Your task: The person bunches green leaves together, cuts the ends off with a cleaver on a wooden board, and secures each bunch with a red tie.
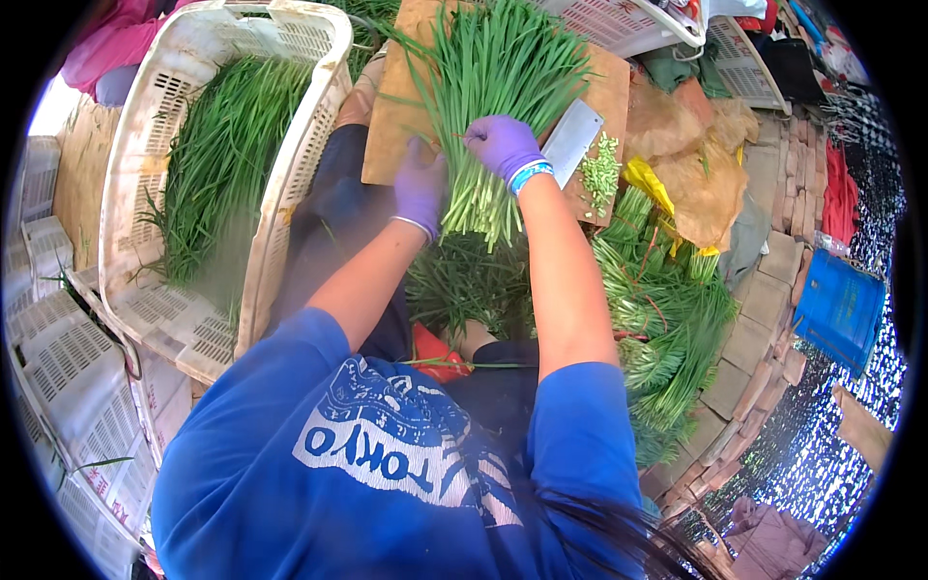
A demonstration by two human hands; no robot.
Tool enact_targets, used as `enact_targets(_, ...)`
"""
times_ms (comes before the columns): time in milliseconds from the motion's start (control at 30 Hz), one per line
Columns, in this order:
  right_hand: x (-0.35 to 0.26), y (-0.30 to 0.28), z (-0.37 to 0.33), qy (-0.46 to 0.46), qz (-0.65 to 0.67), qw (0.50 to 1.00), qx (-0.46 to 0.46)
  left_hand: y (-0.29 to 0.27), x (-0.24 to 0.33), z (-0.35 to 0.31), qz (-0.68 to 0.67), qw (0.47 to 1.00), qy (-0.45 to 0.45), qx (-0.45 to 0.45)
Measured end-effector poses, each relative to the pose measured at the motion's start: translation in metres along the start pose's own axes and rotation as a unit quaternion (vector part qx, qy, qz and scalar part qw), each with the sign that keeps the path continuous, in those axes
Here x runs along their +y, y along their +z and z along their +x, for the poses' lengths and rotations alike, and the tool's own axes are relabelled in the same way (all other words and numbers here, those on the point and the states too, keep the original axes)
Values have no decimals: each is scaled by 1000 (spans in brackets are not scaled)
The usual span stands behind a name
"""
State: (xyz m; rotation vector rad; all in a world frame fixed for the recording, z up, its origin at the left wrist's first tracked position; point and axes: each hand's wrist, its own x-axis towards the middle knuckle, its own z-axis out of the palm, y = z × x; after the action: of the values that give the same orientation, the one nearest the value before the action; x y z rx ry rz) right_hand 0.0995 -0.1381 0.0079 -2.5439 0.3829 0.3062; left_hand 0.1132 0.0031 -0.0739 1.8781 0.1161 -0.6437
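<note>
A large bunch of garlic chives (498, 63) lies on a wooden board (391, 106), its leaves pointing away and its pale cut ends toward me, past the board's near edge. My left hand (420, 186), in a purple glove, is at the bunch's left side with its fingers curled. Over the stems my right hand (505, 147), also purple-gloved, is closed in a pinch. What either hand's fingertips hold is too small to make out. A cleaver (572, 143) rests flat on the board just right of my right hand, beside a pile of chopped stem ends (601, 176).
On the left stands a white plastic crate (338, 58) with loose chives (227, 159). Bundled chives (657, 329) with red ties lie at right, below brown plastic sheeting (710, 193). More greens (474, 280) lie below the board. A blue crate (839, 311) sits beyond the brick edging (773, 290).
</note>
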Motion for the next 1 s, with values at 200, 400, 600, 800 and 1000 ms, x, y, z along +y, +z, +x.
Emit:
enact_targets(200,3,2,-1,1,2,1000,8,3,-9,12,-153,986,46,-39)
enact_targets(400,0,0,-3,-3,-5,1000,-5,-11,23,5,37,989,141,-18)
enact_targets(600,-12,16,3,-48,-145,987,55,14,1,20,88,970,210,89)
enact_targets(800,-9,27,-4,-115,-21,977,178,2,39,-1,260,923,283,23)
enact_targets(1000,-28,23,-2,-91,-265,957,69,2,-1,15,105,980,168,30)
